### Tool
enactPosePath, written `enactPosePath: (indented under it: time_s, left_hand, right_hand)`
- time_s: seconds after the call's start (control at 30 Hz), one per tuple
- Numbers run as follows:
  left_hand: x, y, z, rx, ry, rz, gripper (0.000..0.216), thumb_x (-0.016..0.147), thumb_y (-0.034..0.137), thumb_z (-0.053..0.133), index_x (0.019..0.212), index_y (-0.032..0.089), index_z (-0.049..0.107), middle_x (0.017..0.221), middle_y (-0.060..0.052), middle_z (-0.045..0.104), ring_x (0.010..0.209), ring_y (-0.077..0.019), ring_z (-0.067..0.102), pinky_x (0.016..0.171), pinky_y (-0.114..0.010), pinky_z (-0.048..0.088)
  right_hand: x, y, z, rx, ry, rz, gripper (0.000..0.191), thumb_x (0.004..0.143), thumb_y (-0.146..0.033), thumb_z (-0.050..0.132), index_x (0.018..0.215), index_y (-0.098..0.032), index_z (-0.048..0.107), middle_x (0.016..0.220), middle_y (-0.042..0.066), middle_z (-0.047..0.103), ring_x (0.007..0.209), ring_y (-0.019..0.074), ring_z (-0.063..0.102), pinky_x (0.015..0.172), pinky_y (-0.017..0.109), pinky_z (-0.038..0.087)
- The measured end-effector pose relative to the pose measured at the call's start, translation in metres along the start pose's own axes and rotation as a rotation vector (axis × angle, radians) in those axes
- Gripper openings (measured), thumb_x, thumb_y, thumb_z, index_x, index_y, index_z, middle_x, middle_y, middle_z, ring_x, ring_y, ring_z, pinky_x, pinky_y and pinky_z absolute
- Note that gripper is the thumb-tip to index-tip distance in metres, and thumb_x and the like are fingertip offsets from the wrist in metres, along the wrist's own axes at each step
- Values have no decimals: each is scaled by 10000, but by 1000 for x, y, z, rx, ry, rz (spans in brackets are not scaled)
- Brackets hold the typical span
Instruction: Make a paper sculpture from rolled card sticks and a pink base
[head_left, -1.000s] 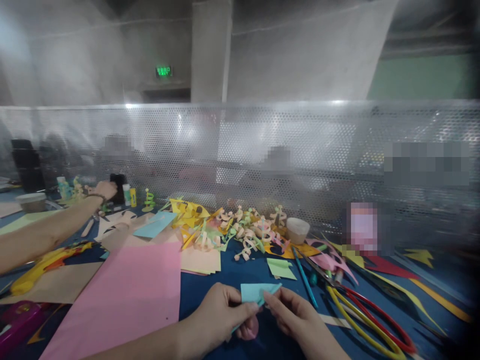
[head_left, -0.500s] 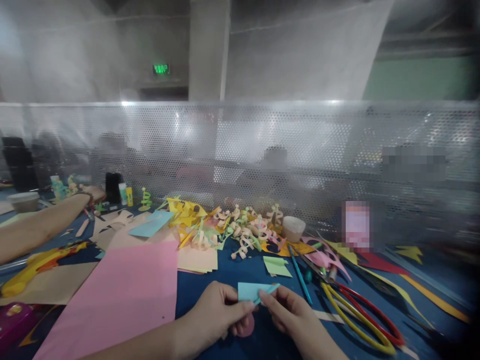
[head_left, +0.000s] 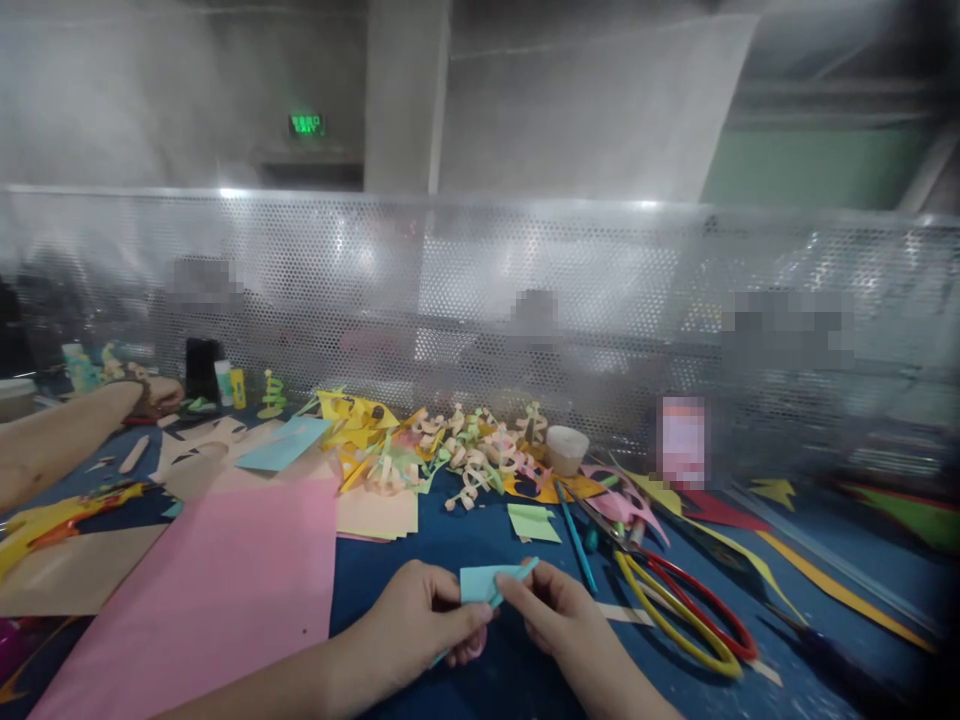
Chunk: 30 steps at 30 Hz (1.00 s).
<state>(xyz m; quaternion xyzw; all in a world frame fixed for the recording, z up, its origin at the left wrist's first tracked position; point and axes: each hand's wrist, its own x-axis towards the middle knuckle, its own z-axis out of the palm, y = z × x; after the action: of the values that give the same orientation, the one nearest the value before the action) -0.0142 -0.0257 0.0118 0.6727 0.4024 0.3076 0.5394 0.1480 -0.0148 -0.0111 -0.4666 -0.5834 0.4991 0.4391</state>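
Presently | pale cup (head_left: 567, 456): contents unclear | left hand (head_left: 421, 620), right hand (head_left: 553, 612): grip pinching blue paper (head_left: 477, 584)

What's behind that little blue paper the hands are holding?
Beyond the blue paper, pinched by the left hand and right hand, you can see dark blue tabletop and a small green paper. The blue paper hides whatever's directly behind it.

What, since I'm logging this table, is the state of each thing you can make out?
Small blue paper: held in both hands, partly folded or rolled
Left hand: pinching the paper
Right hand: pinching the paper
Scissors: lying down, blade opening unclear
Pink sheet: spread flat
Pale cup: upright, contents unclear
Yellow tube: upright
Green spiral: upright
Exit sign: lit
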Motion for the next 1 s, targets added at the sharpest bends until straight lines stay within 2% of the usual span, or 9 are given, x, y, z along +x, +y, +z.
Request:
enactPosePath:
  time_s: [0.13,0.3,0.57,0.67,0.8,1.0]
  left_hand:
    - [0,5,-3,-81,1,-71,465,644,549,534,467,119,538,466,16,502,408,-64,414,417,-179,317]
    - [-1,11,-7,-164,19,-178,432,622,523,566,502,108,582,482,-7,544,424,-85,455,373,-176,275]
    - [-3,10,-8,-224,-24,-131,375,609,454,606,484,101,592,483,-7,558,439,-84,459,450,-200,328]
    - [-3,9,-8,-185,-11,-137,378,614,460,606,500,100,599,481,-5,552,429,-84,449,434,-198,315]
    - [-2,5,-7,-145,-23,-99,383,631,465,601,518,99,597,491,-1,535,453,-88,451,453,-199,322]
    - [1,0,-4,-114,-28,-34,423,639,507,576,502,107,575,498,-3,515,463,-97,447,468,-207,336]
  right_hand:
    - [0,-3,0,20,-16,17,486,598,-641,568,549,-193,387,413,-115,274,382,43,199,389,209,143]
    - [-1,-8,0,52,-40,19,459,620,-609,577,600,-165,464,500,-74,407,423,52,326,431,201,228]
    - [-4,-10,0,-10,-117,-2,466,638,-611,557,620,-149,496,464,-68,405,412,57,312,429,204,226]
    - [-4,-8,0,24,-110,13,462,619,-611,577,598,-163,466,446,-86,367,397,47,278,413,200,207]
    - [-3,-6,1,59,-101,16,468,593,-615,598,602,-172,447,484,-84,387,392,38,265,390,194,204]
    - [-3,-6,1,-1,-48,15,464,593,-627,585,583,-181,453,429,-94,350,372,46,270,377,200,215]
